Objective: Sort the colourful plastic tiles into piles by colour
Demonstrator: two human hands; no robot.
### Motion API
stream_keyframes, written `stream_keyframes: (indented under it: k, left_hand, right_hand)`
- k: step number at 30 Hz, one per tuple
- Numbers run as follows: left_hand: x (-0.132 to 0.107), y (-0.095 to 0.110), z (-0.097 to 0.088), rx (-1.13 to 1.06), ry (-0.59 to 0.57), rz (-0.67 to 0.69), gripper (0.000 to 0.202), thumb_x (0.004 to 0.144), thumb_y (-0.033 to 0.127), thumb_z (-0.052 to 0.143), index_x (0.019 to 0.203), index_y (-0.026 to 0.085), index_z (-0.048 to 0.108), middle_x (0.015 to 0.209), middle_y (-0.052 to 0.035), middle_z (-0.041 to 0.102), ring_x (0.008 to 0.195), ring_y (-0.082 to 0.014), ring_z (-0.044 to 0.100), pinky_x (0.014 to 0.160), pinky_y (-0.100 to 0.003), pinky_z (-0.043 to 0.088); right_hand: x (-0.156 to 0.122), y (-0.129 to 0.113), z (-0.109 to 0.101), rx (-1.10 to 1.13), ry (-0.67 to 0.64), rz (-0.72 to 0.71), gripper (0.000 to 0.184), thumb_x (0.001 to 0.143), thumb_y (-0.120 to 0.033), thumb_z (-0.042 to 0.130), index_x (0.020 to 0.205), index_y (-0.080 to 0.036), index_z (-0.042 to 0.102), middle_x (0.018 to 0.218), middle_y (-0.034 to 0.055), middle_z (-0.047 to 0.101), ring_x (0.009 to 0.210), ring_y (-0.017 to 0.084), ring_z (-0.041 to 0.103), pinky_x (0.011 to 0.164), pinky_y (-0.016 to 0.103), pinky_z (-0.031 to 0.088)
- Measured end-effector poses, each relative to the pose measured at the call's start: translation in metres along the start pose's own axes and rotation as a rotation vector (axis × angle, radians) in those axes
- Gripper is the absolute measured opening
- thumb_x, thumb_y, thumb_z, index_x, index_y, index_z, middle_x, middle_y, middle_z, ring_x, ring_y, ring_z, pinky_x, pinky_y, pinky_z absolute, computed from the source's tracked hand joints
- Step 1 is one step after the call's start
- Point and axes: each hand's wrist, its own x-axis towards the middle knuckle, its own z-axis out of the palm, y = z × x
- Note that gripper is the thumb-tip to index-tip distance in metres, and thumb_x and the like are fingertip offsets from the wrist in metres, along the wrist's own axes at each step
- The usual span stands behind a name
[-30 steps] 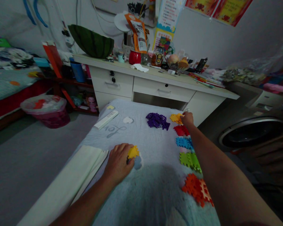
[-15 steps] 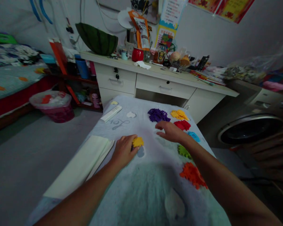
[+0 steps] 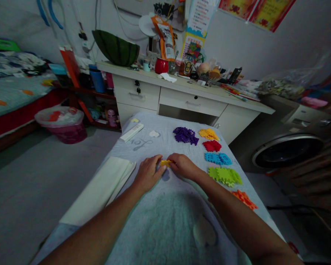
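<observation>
My left hand [image 3: 148,173] and my right hand [image 3: 184,166] meet at the middle of a pale blue cloth-covered table [image 3: 165,217]. Both pinch a small yellow toothed plastic piece [image 3: 164,162] between their fingertips, just above the cloth. To the right of my hands lie sorted piles of the same kind of pieces: purple [image 3: 184,135], yellow [image 3: 208,133], red [image 3: 212,145], blue [image 3: 217,158], green [image 3: 224,175] and orange [image 3: 244,199].
A folded cream cloth [image 3: 99,189] lies along the table's left edge, a white remote [image 3: 131,132] at its far left. Beyond stands a cluttered white desk [image 3: 187,96] with half a watermelon [image 3: 116,48]. A lined bin [image 3: 61,123] sits on the floor left, a washing machine [image 3: 289,151] right.
My right hand drew back from the far yellow pile and came left to join my left hand on the yellow piece. The left hand stayed put.
</observation>
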Motion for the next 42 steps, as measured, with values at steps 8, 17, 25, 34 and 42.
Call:
stream_keyframes:
  k: [8,17,25,34,42]
  left_hand:
    - [-0.001,-0.006,0.007,0.025,0.019,0.023,0.039,0.088,0.034,0.057,0.124,0.021,0.052,0.122,-0.0087,0.066,0.112,-0.0260,0.059,0.098,-0.044,0.044]
    - [-0.001,-0.003,0.005,0.064,-0.004,0.013,0.043,0.082,0.022,0.060,0.124,0.020,0.052,0.122,-0.0089,0.065,0.113,-0.0275,0.057,0.098,-0.046,0.044]
    - [-0.001,-0.010,0.008,0.079,-0.022,0.015,0.043,0.082,0.025,0.058,0.125,0.019,0.053,0.124,-0.0107,0.064,0.116,-0.0292,0.056,0.099,-0.047,0.043]
    - [-0.001,-0.010,0.008,0.091,-0.028,0.024,0.043,0.083,0.027,0.056,0.124,0.019,0.055,0.122,-0.0101,0.064,0.114,-0.0289,0.055,0.099,-0.047,0.043]
    - [-0.001,-0.009,0.007,0.101,-0.034,0.017,0.042,0.083,0.028,0.056,0.125,0.020,0.055,0.122,-0.0102,0.064,0.114,-0.0298,0.055,0.097,-0.049,0.043]
  right_hand:
    - [-0.008,0.025,0.004,-0.028,0.030,0.114,0.053,0.079,-0.026,0.069,0.127,-0.011,0.053,0.112,0.0130,0.060,0.098,0.021,0.058,0.087,0.033,0.044]
    - [-0.008,0.019,0.013,-0.089,0.007,0.049,0.056,0.072,-0.030,0.075,0.123,-0.013,0.056,0.109,0.0123,0.058,0.103,0.024,0.054,0.092,0.038,0.043]
    - [-0.014,0.065,-0.036,-0.060,0.119,0.138,0.041,0.072,-0.028,0.075,0.109,-0.015,0.061,0.102,0.0094,0.061,0.088,0.019,0.057,0.082,0.033,0.046]
    - [0.002,0.205,-0.097,-0.242,0.517,0.648,0.036,0.075,-0.031,0.072,0.106,-0.014,0.065,0.104,0.0110,0.064,0.091,0.021,0.060,0.084,0.033,0.047]
    - [0.016,0.272,-0.102,-0.255,0.590,0.911,0.040,0.074,-0.030,0.072,0.110,-0.014,0.065,0.109,0.0135,0.063,0.093,0.024,0.061,0.081,0.032,0.048]
